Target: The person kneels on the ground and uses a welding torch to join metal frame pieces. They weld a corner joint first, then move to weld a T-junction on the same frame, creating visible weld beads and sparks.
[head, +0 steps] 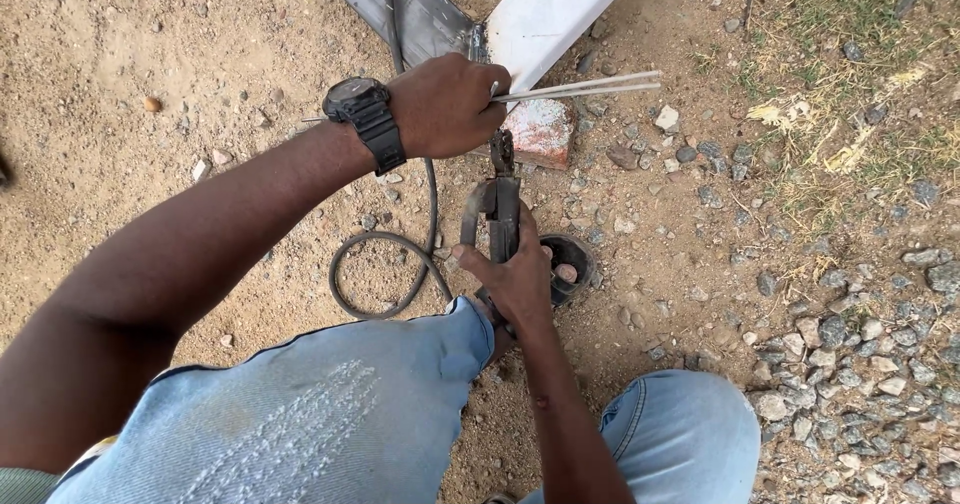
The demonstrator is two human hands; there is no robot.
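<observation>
My left hand (445, 104), with a black watch (365, 119) on the wrist, is closed around a few thin grey welding rods (590, 88) that stick out to the right. Just below it my right hand (515, 279) grips the handle of a dark electrode holder (500, 209), whose jaws point up toward the left hand. A black cable (385, 264) loops on the dirt from the holder. Behind the hands a white metal bar (555, 9) meets a grey metal bar (400, 9) at a joint.
A reddish brick piece (540, 132) lies under the joint. A small dark round cup (567, 264) sits in the dirt by my right hand. My knees in blue jeans (340, 414) fill the bottom. Gravel and dry grass lie to the right.
</observation>
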